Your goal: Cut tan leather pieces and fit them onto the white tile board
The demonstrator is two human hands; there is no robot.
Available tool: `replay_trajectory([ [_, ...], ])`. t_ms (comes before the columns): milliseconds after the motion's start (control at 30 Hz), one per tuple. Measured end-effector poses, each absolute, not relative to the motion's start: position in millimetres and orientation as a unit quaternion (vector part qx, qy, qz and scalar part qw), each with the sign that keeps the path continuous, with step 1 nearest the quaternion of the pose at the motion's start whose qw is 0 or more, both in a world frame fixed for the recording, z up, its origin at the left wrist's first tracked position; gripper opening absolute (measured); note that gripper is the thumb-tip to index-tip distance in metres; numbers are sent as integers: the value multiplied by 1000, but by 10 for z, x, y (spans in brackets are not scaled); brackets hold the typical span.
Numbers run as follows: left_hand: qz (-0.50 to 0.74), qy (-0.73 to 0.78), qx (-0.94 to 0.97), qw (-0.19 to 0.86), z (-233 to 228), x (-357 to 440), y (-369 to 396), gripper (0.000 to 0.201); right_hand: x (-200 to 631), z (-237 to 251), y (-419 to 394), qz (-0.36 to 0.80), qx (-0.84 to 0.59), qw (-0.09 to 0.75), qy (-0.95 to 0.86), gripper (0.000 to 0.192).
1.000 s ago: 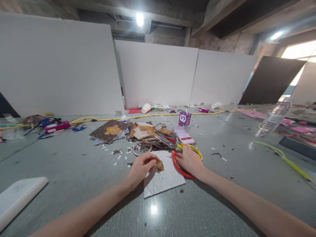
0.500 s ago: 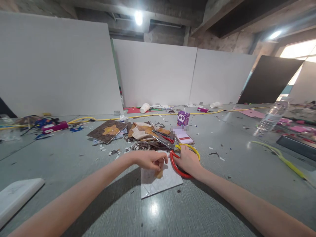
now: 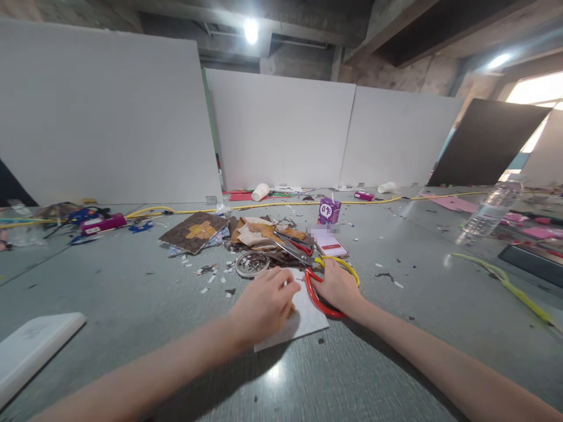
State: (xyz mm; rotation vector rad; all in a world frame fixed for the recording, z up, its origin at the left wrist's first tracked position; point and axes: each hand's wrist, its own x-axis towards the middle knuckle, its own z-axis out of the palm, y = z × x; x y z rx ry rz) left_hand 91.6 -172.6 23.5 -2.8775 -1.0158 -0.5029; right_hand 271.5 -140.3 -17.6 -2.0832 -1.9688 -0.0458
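The white card [image 3: 303, 319] lies flat on the grey table [image 3: 132, 293] at the centre of the frame, just below the heap of scraps [image 3: 259, 231], and my left hand [image 3: 264, 305] now covers most of its left half. A second ago that hand sat lower left of the card with a small tan scrap pinched up in plain sight; half a second ago it had lifted and swung across the top edge; now it has come down on the card, fingers curled and pressing, and only a sliver of the tan scrap [image 3: 292, 306] peeps out at my fingertips. I judge the scrap is being pressed onto the card, though I cannot tell whether my fingers are gripping it or only bearing down on it. My right hand [image 3: 336, 287] has hardly moved: it rests on the red handles of the scissors [image 3: 314, 278] at the card's right edge, fingers laid over and through the loops, holding them loosely with the blades pointing up and left into the heap. A tape ring [image 3: 252, 264] sits just above my left hand, a purple carton [image 3: 329, 211] farther up, and a phone [image 3: 332, 246] just above my right hand.
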Motion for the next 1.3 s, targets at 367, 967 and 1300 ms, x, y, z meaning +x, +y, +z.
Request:
replay_trajectory([
  [367,-184,-372,-910,8,-70,771,-2108,22,2716,-173,-1405,-10,-717,143,-682,44],
  [967,-175,-389,-903,-46,-100,752,-2062,28,2724,-167,-1402,-15,-716,142,-683,43],
  [1300,-181,-420,-888,-54,-141,731,-2036,32,2722,-161,-1408,-19,-721,140,-679,43],
])
